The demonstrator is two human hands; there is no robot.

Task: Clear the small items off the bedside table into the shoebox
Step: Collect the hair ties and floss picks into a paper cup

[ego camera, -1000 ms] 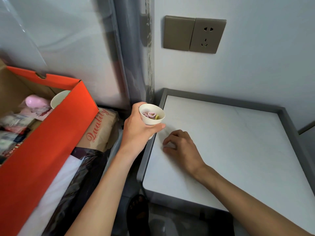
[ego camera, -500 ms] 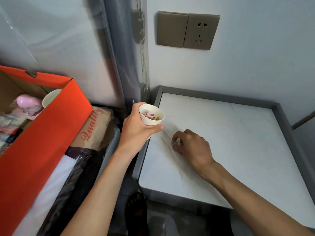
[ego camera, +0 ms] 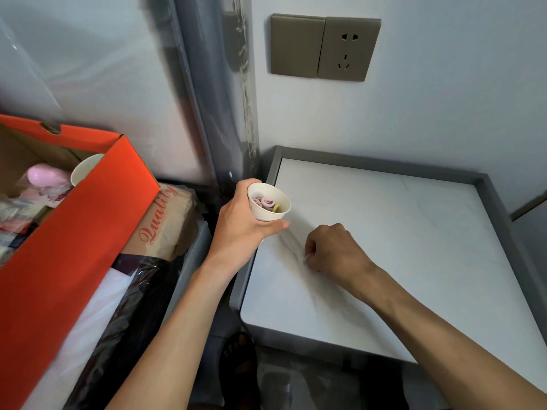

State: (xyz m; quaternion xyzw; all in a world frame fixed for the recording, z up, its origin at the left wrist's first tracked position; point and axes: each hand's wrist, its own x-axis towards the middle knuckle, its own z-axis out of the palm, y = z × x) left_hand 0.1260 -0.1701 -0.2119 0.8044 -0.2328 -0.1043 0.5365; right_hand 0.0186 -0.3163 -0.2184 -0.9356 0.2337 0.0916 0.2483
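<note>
My left hand grips a small white paper cup at the left edge of the bedside table. Pink rings and a yellowish one lie inside the cup. On the white tabletop just right of the cup, my right hand is curled into a fist with a tiny pale item pinched at its fingertips; the item is mostly hidden. The orange shoebox stands open at the left, holding a pink object, another white cup and several packets.
A brown paper bag printed with red lettering sits between the shoebox and the table, over dark plastic-wrapped bundles. A switch and socket plate is on the wall above. A raised grey rim frames the table. A sandalled foot shows below.
My right hand slid to the right across the tabletop and its fingers curled from flat into a fist around a tiny item. The cup in my left hand stayed about where it was.
</note>
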